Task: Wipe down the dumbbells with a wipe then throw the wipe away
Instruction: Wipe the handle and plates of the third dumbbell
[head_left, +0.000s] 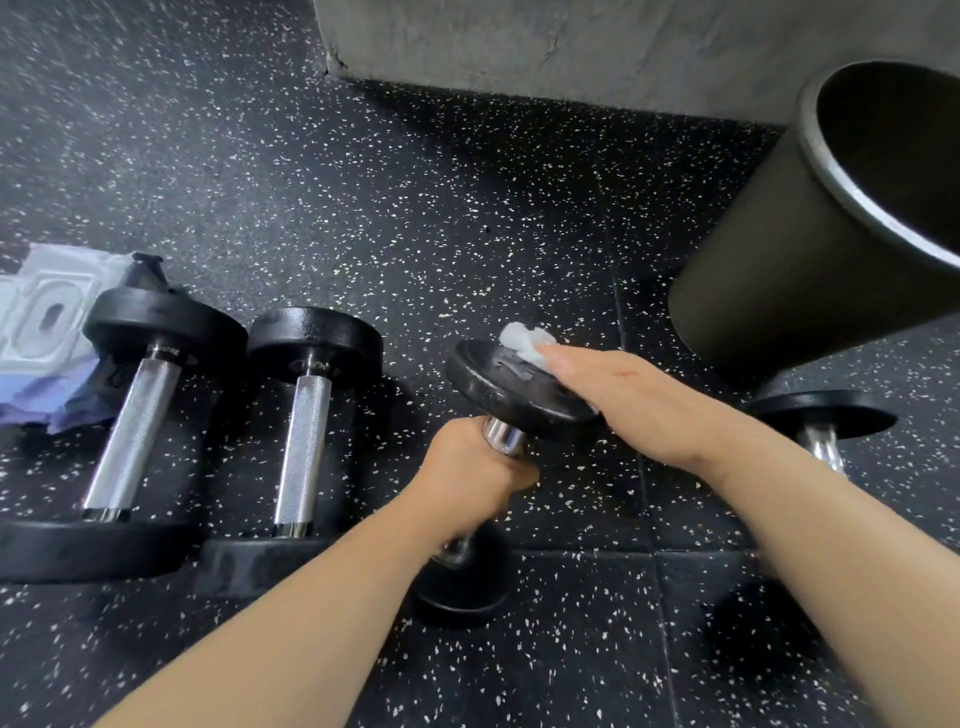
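A black bin (769, 260) stood at the upper right of the frame. At the centre, the left hand (467, 467) gripped the handle of a tilted dumbbell (498, 384). The right hand (634, 395), fingers straight, pressed a white wipe (522, 340) on its upper plate.

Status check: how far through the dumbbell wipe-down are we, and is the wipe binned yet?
Mid-job. Done: cannot tell whether the far-left dumbbell, the second dumbbell or the right-hand dumbbell has been wiped. In hand: the left hand grips the handle of the held dumbbell while the right hand presses the wipe flat on its upper head, which shows damp smears. Left: binning the wipe; the bin stands open at right.
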